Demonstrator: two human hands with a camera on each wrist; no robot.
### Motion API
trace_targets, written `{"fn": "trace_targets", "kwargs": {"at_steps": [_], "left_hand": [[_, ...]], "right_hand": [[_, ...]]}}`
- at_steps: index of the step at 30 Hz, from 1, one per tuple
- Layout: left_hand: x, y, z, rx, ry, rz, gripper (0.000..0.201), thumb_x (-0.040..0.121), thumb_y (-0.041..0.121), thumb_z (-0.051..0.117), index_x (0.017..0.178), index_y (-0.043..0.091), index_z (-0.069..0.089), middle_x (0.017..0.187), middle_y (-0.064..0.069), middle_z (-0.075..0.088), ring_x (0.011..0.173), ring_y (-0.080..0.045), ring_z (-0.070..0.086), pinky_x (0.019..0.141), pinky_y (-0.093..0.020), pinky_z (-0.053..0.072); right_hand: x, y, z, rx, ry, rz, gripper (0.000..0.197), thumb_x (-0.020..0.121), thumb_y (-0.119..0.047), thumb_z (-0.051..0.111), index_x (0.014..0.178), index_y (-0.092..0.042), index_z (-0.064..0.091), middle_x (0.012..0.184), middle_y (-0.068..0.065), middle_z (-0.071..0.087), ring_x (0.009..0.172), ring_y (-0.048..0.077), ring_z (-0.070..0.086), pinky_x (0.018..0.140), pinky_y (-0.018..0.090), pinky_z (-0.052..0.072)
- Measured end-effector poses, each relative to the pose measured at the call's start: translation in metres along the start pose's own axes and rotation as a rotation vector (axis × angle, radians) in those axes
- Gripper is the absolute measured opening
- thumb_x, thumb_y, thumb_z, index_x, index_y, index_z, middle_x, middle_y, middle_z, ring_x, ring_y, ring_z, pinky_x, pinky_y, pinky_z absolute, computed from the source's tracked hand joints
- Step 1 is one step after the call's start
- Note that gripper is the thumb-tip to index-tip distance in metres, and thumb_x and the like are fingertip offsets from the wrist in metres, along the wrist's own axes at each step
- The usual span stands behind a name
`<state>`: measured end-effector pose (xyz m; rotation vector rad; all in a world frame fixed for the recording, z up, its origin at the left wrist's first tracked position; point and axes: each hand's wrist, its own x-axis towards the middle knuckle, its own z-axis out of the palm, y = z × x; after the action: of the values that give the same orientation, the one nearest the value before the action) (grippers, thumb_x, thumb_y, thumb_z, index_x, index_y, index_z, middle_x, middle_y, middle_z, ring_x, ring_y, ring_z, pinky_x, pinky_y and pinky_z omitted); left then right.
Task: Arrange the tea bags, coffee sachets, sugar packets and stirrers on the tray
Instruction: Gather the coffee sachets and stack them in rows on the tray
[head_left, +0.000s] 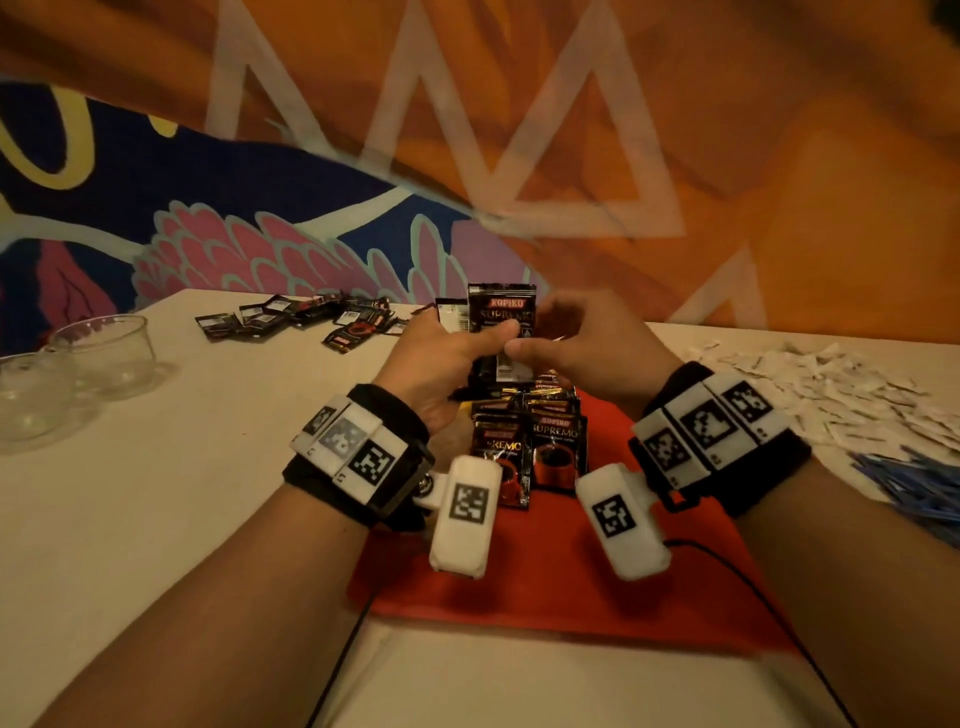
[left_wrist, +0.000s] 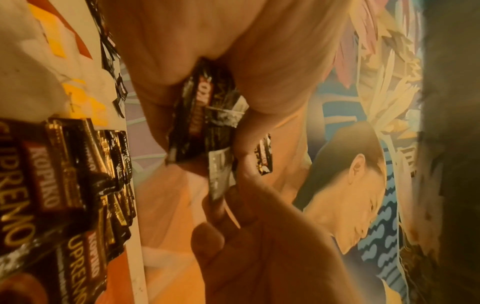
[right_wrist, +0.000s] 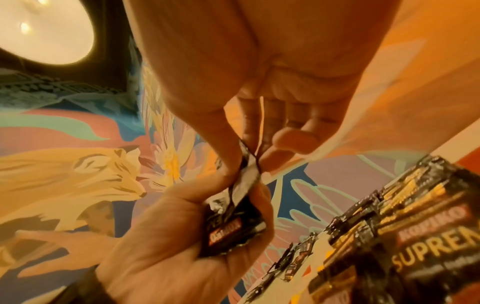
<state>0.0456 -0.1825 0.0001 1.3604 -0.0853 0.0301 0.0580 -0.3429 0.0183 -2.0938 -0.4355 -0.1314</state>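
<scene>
My left hand (head_left: 447, 358) grips a small stack of black coffee sachets (head_left: 501, 317) upright above the red tray (head_left: 545, 587). My right hand (head_left: 571, 348) pinches the lower corner of the front sachet between thumb and forefinger. In the left wrist view the held sachets (left_wrist: 205, 121) sit between palm and fingers; in the right wrist view the pinched sachet (right_wrist: 246, 176) stands above the left hand's stack (right_wrist: 233, 228). More coffee sachets (head_left: 530, 441) lie in overlapping rows on the tray's far part, also seen in both wrist views (left_wrist: 59, 185) (right_wrist: 415, 226).
A loose pile of dark sachets (head_left: 301, 317) lies at the back of the white table (head_left: 182, 493). Two glass bowls (head_left: 98, 353) stand at the left. White sugar packets (head_left: 810, 384) are scattered on the right, blue stirrers (head_left: 914, 483) nearer. A painted wall rises behind.
</scene>
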Motion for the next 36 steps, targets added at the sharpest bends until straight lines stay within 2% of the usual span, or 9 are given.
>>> {"fn": "trace_targets", "kwargs": {"at_steps": [4,6,8,11,15,17,22,28,36], "left_hand": [[0.001,-0.003,0.005,0.0,0.074,0.04,0.028,0.088,0.016,0.074,0.112,0.003,0.068,0.092,-0.01,0.075,0.077,-0.024,0.074,0.064,-0.033,0.058],[0.003,-0.004,0.005,0.027,0.18,0.085,0.042,0.084,0.029,0.08,0.114,0.004,0.064,0.08,-0.002,0.066,0.058,-0.011,0.058,0.051,-0.026,0.044],[0.003,-0.002,0.006,0.05,0.195,0.163,0.05,0.079,0.04,0.082,0.108,0.005,0.061,0.08,-0.007,0.055,0.058,-0.013,0.046,0.052,-0.027,0.039],[-0.004,0.002,0.011,0.116,0.102,0.273,0.043,0.074,0.047,0.078,0.095,0.012,0.065,0.082,-0.006,0.066,0.068,-0.014,0.061,0.06,-0.029,0.047],[-0.006,0.004,0.012,0.048,0.104,0.288,0.005,0.091,0.016,0.069,0.093,0.012,0.068,0.087,-0.008,0.073,0.08,-0.02,0.072,0.064,-0.03,0.057],[-0.004,0.005,0.009,0.004,0.155,0.268,0.003,0.093,0.008,0.066,0.095,0.009,0.068,0.088,-0.01,0.073,0.081,-0.024,0.073,0.067,-0.033,0.059],[-0.002,0.007,0.005,0.035,0.136,0.252,0.006,0.092,0.004,0.066,0.094,0.01,0.066,0.082,-0.003,0.073,0.07,-0.014,0.072,0.058,-0.025,0.055],[-0.004,0.009,0.006,0.006,0.063,0.239,0.003,0.092,0.011,0.067,0.092,0.008,0.066,0.075,0.001,0.071,0.066,-0.01,0.068,0.056,-0.024,0.054],[-0.002,0.009,0.004,0.01,0.096,0.237,0.01,0.092,0.0,0.063,0.092,0.009,0.067,0.081,-0.006,0.066,0.064,-0.01,0.065,0.051,-0.022,0.049]], "right_hand": [[0.0,0.007,-0.002,0.105,0.107,-0.044,0.018,0.079,-0.018,0.081,0.076,-0.019,0.063,0.079,0.006,0.069,0.074,0.019,0.065,0.066,0.034,0.049],[-0.002,0.005,-0.006,0.025,0.19,-0.108,0.021,0.079,-0.016,0.079,0.073,-0.022,0.06,0.078,0.0,0.069,0.074,0.014,0.065,0.069,0.029,0.051],[-0.004,0.0,-0.007,-0.159,0.257,-0.187,0.021,0.08,-0.017,0.076,0.074,-0.024,0.057,0.076,-0.008,0.066,0.069,0.004,0.062,0.065,0.019,0.047],[-0.008,-0.007,-0.005,-0.296,0.274,-0.311,0.015,0.082,-0.016,0.072,0.082,-0.023,0.058,0.077,-0.01,0.064,0.071,0.006,0.06,0.065,0.021,0.047],[-0.01,-0.007,0.004,-0.274,0.187,-0.39,0.011,0.083,-0.017,0.074,0.092,-0.02,0.067,0.081,-0.009,0.067,0.072,0.004,0.061,0.069,0.019,0.05],[-0.01,-0.004,0.005,-0.254,0.16,-0.354,0.011,0.083,-0.024,0.077,0.09,-0.021,0.069,0.08,-0.011,0.068,0.072,0.001,0.062,0.068,0.013,0.048],[-0.007,0.009,-0.007,-0.166,0.338,-0.203,0.025,0.077,-0.039,0.08,0.092,-0.027,0.064,0.089,-0.015,0.066,0.08,-0.004,0.06,0.066,0.013,0.044],[-0.005,0.015,-0.006,-0.094,0.237,-0.156,0.008,0.082,-0.02,0.077,0.09,-0.019,0.077,0.085,-0.008,0.075,0.076,0.007,0.068,0.076,0.032,0.055],[-0.01,0.013,0.0,-0.066,0.198,-0.247,0.01,0.081,-0.024,0.079,0.09,-0.019,0.078,0.082,-0.009,0.074,0.076,0.002,0.069,0.071,0.02,0.055]]}}
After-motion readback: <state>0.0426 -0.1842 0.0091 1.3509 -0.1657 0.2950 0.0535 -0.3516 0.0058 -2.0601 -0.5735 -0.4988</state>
